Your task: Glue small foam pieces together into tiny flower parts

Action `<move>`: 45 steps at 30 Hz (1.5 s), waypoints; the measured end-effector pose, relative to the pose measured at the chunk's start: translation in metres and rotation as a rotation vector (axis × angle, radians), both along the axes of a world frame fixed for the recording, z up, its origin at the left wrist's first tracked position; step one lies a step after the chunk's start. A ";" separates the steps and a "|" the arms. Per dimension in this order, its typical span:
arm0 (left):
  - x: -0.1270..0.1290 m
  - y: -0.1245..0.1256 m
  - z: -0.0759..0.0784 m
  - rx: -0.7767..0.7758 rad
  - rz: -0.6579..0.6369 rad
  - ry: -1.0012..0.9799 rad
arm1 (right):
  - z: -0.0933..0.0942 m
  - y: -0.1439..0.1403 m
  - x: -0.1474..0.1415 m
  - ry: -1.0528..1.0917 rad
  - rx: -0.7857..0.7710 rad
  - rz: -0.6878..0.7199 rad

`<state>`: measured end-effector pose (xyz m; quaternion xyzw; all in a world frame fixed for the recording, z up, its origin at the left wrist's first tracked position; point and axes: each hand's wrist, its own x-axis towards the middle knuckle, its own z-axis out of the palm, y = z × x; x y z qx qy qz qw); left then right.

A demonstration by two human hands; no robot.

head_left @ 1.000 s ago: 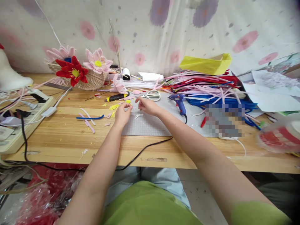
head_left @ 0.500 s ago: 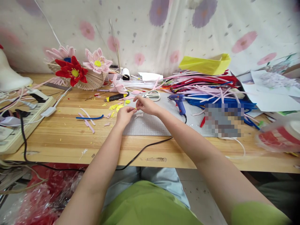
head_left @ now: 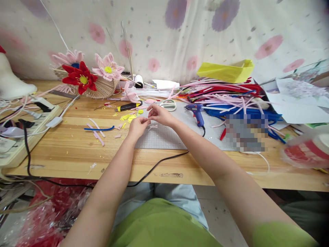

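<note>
Barely shifted since half a second ago: left hand (head_left: 137, 126) and right hand (head_left: 160, 115) still meeting fingertip to fingertip above the grey mat (head_left: 164, 137) on the bench (head_left: 77, 151), pinching a tiny pale piece (head_left: 148, 119), too small to identify.

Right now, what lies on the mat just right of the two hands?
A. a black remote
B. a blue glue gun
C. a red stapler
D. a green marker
B: the blue glue gun lies on the grey mat, right of the right hand and left hand, near the scissors.
</note>
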<state>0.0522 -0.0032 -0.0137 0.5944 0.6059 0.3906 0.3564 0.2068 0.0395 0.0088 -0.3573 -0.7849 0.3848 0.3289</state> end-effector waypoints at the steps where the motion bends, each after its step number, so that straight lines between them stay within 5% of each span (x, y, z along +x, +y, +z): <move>1: 0.000 0.000 0.000 -0.004 0.003 0.008 | 0.000 0.000 -0.001 0.007 -0.008 0.003; 11: 0.001 -0.003 0.007 -0.010 -0.011 -0.128 | 0.000 0.004 -0.003 0.061 -0.017 -0.018; 27: 0.000 -0.004 0.008 -0.006 0.038 -0.021 | -0.011 0.012 -0.003 0.210 -0.173 -0.016; 34: -0.002 0.000 0.009 0.028 0.157 -0.016 | -0.020 0.023 0.007 -0.231 0.059 -0.312; 38: -0.004 0.005 0.003 0.029 0.171 -0.048 | -0.023 0.022 0.005 -0.391 0.135 -0.294; 45: -0.008 0.006 -0.002 0.086 0.182 -0.013 | -0.009 0.002 0.007 -0.353 0.164 -0.212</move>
